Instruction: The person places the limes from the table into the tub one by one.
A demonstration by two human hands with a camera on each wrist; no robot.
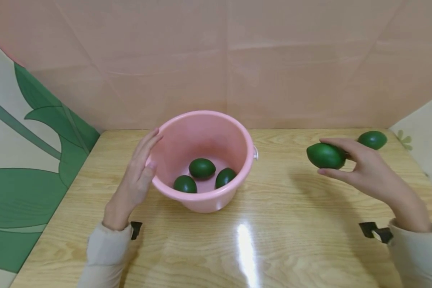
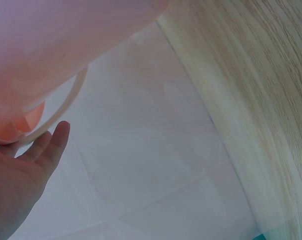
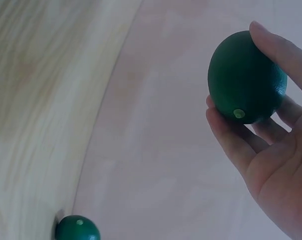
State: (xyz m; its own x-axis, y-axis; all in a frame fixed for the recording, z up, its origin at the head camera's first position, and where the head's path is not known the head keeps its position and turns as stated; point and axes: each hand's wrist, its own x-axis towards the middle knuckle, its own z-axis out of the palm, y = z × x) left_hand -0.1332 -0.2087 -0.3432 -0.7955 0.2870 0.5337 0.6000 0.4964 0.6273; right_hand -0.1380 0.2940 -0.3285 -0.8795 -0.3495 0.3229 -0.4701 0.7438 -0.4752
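A pink bucket (image 1: 201, 118) stands on the wooden table with three dark green limes inside, one of them a lime (image 1: 202, 168) lying farthest back. My left hand (image 1: 131, 180) rests against the bucket's left rim, fingers straight and thumb at the edge. In the left wrist view, that hand's fingertips (image 2: 61, 132) lie beside the bucket's pale handle (image 2: 73, 95). To the right, my right hand (image 1: 369, 168) pinches another lime (image 1: 325, 156) between thumb and fingers, raised over the table. The right wrist view shows this lime's small stem end facing the camera.
One more lime (image 1: 372, 140) lies on the table (image 1: 273, 240) at the back right, behind the right hand. A pinkish wall covering (image 1: 291, 80) rises along the table's back edge. Green leaf shapes (image 1: 18, 196) decorate the left side panel.
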